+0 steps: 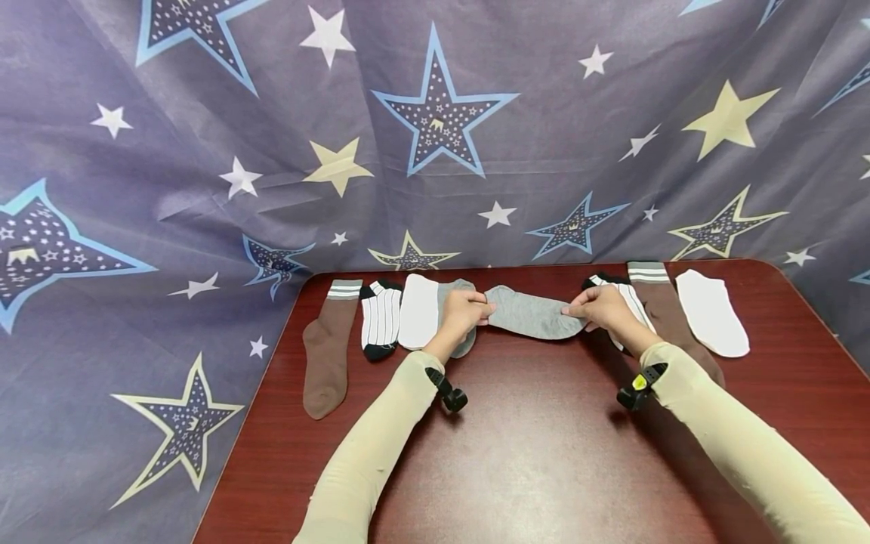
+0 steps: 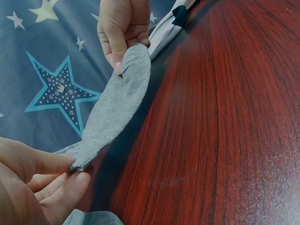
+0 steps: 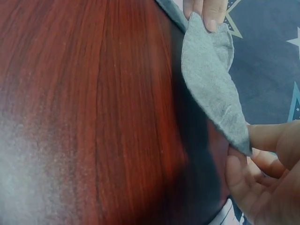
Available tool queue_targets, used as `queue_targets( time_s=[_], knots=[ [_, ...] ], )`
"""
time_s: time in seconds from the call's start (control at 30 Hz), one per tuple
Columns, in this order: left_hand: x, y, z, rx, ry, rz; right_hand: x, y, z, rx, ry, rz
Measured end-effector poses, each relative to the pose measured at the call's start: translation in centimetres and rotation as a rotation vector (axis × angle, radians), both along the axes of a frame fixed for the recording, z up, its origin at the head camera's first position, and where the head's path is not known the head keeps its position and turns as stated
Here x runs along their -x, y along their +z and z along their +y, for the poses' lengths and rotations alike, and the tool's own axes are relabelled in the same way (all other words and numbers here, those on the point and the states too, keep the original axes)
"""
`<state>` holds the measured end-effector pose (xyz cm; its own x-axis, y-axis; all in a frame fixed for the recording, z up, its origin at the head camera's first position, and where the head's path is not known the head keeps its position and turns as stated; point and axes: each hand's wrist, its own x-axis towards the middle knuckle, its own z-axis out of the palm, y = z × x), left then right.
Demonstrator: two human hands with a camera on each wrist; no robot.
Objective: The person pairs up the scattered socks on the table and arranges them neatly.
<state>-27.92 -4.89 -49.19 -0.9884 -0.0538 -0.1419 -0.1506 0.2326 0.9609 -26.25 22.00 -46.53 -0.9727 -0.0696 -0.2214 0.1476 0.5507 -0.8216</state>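
A grey sock (image 1: 533, 314) is stretched sideways between both hands, held above the back part of the table. My left hand (image 1: 464, 311) pinches its left end between thumb and fingers. At the other end, my right hand (image 1: 603, 308) pinches the sock the same way. In the left wrist view the grey sock (image 2: 112, 105) hangs over the tabletop with both hands on it. The right wrist view shows the sock (image 3: 211, 75) slightly folded, its shadow on the wood below. Partly under my left hand lies a second grey sock (image 1: 465, 349), flat on the table.
On the left lie a brown sock (image 1: 326, 363), a striped sock (image 1: 381, 321) and a white sock (image 1: 418, 311). Another striped sock (image 1: 637, 306), brown sock (image 1: 669, 317) and white sock (image 1: 712, 313) lie right. A star-patterned cloth (image 1: 435, 204) hangs behind the reddish-brown table (image 1: 503, 453).
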Motion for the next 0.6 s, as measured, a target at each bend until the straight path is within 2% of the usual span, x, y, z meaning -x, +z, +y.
queue_targets(
  time_s=[0.1, 0.23, 0.37, 0.6],
  knots=[
    [0.02, -0.10, 0.13, -0.027, 0.001, 0.011, 0.18, -0.15, -0.02, 0.023, -0.010, -0.020],
    [0.04, -0.18, 0.25, -0.046, 0.006, 0.024, 0.37, -0.23, -0.06, 0.112, -0.031, -0.060],
    [0.16, -0.19, 0.23, -0.074, 0.001, 0.010, 0.57, -0.28, 0.19, 0.235, -0.028, -0.136],
    [0.14, -0.11, -0.07, -0.100, -0.006, 0.003, 0.95, -0.59, 0.86, 0.508, 0.056, -0.312]
  ],
)
